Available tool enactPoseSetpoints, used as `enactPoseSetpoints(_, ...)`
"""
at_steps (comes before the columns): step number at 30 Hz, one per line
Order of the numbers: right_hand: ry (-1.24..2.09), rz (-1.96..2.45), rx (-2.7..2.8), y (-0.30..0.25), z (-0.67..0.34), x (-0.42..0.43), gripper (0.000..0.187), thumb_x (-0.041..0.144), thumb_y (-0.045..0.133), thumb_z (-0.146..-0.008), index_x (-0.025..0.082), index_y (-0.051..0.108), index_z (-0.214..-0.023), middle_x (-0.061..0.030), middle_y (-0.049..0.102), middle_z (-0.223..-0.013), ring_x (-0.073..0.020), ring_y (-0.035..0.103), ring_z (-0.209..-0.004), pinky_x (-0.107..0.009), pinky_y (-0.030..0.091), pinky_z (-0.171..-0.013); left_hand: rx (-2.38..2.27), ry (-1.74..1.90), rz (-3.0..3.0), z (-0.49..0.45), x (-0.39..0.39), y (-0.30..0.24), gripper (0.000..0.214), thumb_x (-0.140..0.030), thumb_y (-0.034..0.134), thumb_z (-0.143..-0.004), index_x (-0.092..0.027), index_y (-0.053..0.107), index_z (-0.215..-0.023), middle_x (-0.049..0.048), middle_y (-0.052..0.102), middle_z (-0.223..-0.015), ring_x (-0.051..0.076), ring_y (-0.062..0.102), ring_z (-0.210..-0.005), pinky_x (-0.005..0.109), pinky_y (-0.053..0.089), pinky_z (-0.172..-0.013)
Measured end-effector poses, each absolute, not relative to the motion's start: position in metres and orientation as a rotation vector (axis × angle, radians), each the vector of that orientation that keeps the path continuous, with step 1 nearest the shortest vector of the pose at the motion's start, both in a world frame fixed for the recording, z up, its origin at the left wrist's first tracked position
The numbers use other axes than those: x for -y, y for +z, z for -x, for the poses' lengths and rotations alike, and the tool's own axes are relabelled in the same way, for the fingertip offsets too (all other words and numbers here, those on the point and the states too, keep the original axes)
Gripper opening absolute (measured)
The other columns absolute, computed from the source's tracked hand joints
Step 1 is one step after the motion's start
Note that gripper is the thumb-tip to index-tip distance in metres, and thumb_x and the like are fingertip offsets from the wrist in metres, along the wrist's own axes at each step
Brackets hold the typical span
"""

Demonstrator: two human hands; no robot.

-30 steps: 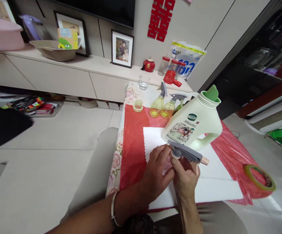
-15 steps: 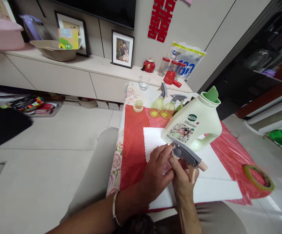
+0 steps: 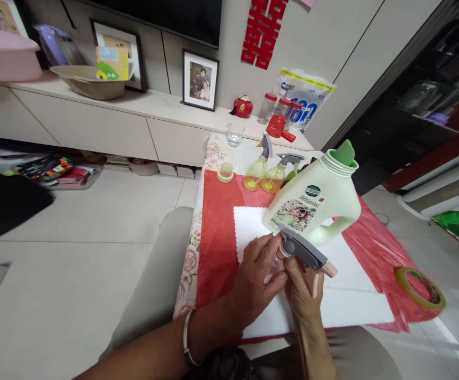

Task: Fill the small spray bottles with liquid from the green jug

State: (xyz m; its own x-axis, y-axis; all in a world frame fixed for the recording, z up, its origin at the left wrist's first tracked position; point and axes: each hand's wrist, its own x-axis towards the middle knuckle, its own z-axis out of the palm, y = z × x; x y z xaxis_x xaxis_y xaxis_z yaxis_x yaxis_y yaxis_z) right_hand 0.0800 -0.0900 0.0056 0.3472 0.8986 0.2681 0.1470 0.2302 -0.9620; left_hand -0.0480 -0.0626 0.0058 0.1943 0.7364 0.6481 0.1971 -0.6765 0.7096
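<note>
Both hands are on a spray bottle (image 3: 306, 251) with a grey and peach trigger head and a pinkish see-through body. My left hand (image 3: 253, 282) wraps round the body, which is mostly hidden by the fingers. At the collar, just under the head, my right hand (image 3: 305, 293) grips with its thumb and fingers, close to the peach trigger. Right behind the hands stands a large pale green detergent jug (image 3: 320, 198), uncapped, with a green spout at its mouth. Two yellowish spray bottles (image 3: 255, 174) (image 3: 275, 177) with grey heads stand further back, beside a pale cap (image 3: 225, 172).
A white sheet (image 3: 356, 306) lies on the red cover (image 3: 217, 237) of the small table. A tape roll (image 3: 420, 288) rests at the right edge. Toward the back is a glass mug (image 3: 234, 135). The cabinet ledge behind holds jars (image 3: 267, 108) and a red pot (image 3: 243, 106).
My right thumb has shifted down and slightly right along the collar, so more of the collar shows. The bottle, my left hand and the jug have stayed in place.
</note>
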Motion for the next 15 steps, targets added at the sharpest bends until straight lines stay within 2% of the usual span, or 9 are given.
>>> enactPoseSetpoints(5, 0.846, 1.265, 1.15, 0.011, -0.081, 0.094, 0.057, 0.047, 0.068, -0.09, 0.022, 0.057, -0.14, -0.0111, 0.06, -0.136, -0.0277, 0.05, -0.135, -0.046, 0.042, -0.114, -0.971, 1.374, -1.996, 0.048, 0.065, -0.001, 0.081, -0.016, 0.062, -0.084, -0.028, 0.024, -0.155, 0.0144, 0.051, -0.142, 0.032, 0.051, -0.132, 0.055, 0.047, -0.11)
enactPoseSetpoints(9, 1.015, 1.287, 1.215, 0.017, -0.085, 0.1, 0.074, 0.044, 0.082, -0.078, 0.026, 0.053, -0.144, -0.0095, 0.057, -0.14, -0.0274, 0.051, -0.135, -0.045, 0.044, -0.114, -0.977, 1.308, -1.901, 0.052, 0.067, -0.013, 0.1, -0.026, 0.073, -0.078, -0.022, 0.012, -0.158, 0.0209, 0.046, -0.146, 0.038, 0.05, -0.135, 0.06, 0.046, -0.11)
enactPoseSetpoints(12, 1.032, 1.323, 1.238, 0.023, -0.086, 0.108, 0.083, 0.04, 0.087, -0.072, 0.026, 0.051, -0.146, -0.0099, 0.061, -0.134, -0.0282, 0.055, -0.13, -0.045, 0.048, -0.111, -0.924, 1.28, -1.821, 0.052, 0.07, -0.014, 0.105, -0.037, 0.078, -0.078, -0.024, 0.01, -0.158, 0.0217, 0.047, -0.146, 0.038, 0.054, -0.132, 0.058, 0.051, -0.106)
enactPoseSetpoints(15, 0.992, 1.379, 1.251, 0.032, -0.088, 0.118, 0.086, 0.041, 0.088, -0.07, 0.025, 0.052, -0.146, -0.011, 0.063, -0.129, -0.0307, 0.056, -0.128, -0.05, 0.045, -0.114, -0.839, 1.28, -1.808, 0.047, 0.074, -0.006, 0.106, -0.032, 0.08, -0.078, -0.027, 0.011, -0.158, 0.0204, 0.049, -0.145, 0.037, 0.057, -0.131, 0.055, 0.054, -0.104)
